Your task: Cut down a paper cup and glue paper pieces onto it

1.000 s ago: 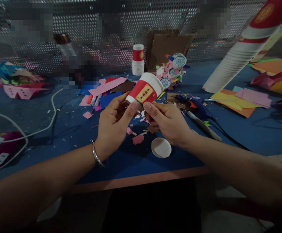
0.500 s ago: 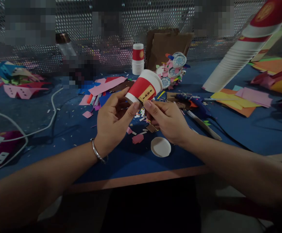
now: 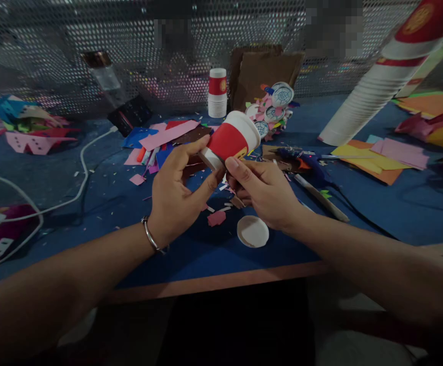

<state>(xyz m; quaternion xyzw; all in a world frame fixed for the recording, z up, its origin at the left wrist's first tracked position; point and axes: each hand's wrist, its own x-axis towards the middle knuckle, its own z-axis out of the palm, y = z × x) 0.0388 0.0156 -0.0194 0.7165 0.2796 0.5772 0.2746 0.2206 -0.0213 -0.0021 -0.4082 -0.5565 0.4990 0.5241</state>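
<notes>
A red and white paper cup (image 3: 227,140) is held tilted above the blue table, its wide end toward the upper right. My left hand (image 3: 185,185) curves around the narrow end, fingers on the far side and thumb underneath. The thumb of my right hand (image 3: 261,188) presses on the cup's near side by the gold label, which is now mostly out of sight; its other fingers are curled and partly hidden. On the table below lies a white paper disc (image 3: 252,231). Paper scraps (image 3: 216,218) are scattered beneath my hands.
A leaning stack of paper cups (image 3: 374,91) rises at right, and a smaller cup stack (image 3: 217,94) stands behind. A blue glue gun (image 3: 316,168) with a black cord lies at right. A decorated cluster of discs (image 3: 272,109) leans near cardboard (image 3: 267,71). White cable (image 3: 84,168) crosses the left side.
The cup has turned in my hands, so its gold label has rolled down toward my right thumb. It has also shifted slightly right. My left thumb sits a little lower.
</notes>
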